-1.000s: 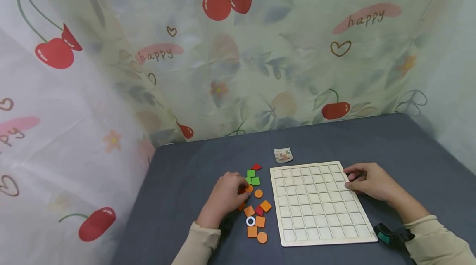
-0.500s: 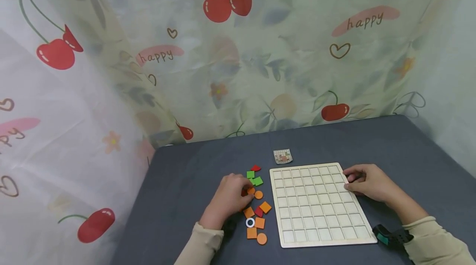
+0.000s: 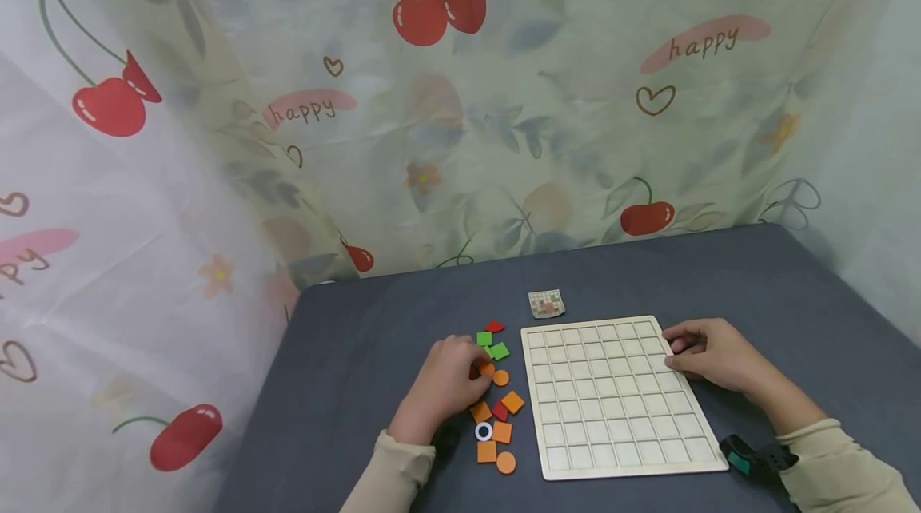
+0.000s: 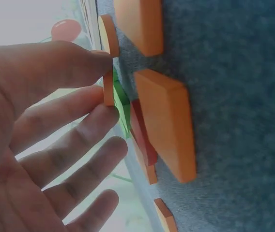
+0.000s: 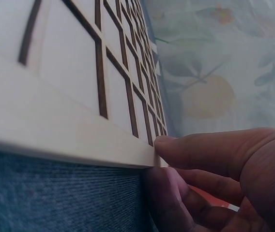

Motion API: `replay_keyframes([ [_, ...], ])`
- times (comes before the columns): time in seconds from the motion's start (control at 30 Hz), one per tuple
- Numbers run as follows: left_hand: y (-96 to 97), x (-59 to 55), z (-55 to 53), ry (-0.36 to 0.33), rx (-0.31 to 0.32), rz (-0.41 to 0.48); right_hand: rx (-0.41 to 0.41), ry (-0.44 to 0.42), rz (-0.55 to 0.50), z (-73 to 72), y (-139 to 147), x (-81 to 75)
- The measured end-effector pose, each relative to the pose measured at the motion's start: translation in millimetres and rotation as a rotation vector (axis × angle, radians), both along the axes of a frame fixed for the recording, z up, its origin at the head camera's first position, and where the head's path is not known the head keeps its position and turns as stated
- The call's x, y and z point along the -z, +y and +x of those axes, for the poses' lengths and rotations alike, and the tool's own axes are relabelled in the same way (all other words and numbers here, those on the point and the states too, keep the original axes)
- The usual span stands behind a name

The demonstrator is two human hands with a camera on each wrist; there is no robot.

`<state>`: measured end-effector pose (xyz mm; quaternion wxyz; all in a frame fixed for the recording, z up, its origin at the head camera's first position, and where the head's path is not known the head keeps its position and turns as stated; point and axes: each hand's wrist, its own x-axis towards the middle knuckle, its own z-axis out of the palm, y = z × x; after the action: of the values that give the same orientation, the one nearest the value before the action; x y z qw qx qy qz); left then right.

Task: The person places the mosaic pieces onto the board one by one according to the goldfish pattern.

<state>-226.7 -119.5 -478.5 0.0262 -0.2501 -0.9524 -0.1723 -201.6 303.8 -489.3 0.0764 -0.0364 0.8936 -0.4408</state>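
Note:
At the left pile my left hand pinches an orange round piece between thumb and fingertips, its other fingers loosely spread. A second orange disc lies right beside it. Green square tiles lie just beyond the fingertips. In the left wrist view, an orange square tile and a red piece stand close to the fingers. My right hand holds the right edge of the pale wooden grid board, thumb on its rim and fingers curled at its side. The board's cells hold no pieces.
Several orange tiles, a white ring and an orange disc lie left of the board. A red piece lies at the pile's far end. Behind the board is a small pattern card. A patterned curtain hangs behind the table.
My left hand has moved slightly right, toward the orange disc, and one green tile has turned and shifted a little. The right hand keeps its hold on the board.

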Motion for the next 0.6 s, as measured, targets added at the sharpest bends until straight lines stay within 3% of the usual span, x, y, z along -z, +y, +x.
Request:
replay_keyframes([
  [0.1,1.3,-0.6,-0.4,0.009,-0.003,0.000,0.006,-0.002,0.005,0.3,-0.4,0.1],
  [0.6,3.7,-2.0,-2.5,-0.076,-0.018,-0.029,0.005,0.009,-0.006,0.2,-0.4,1.0],
])
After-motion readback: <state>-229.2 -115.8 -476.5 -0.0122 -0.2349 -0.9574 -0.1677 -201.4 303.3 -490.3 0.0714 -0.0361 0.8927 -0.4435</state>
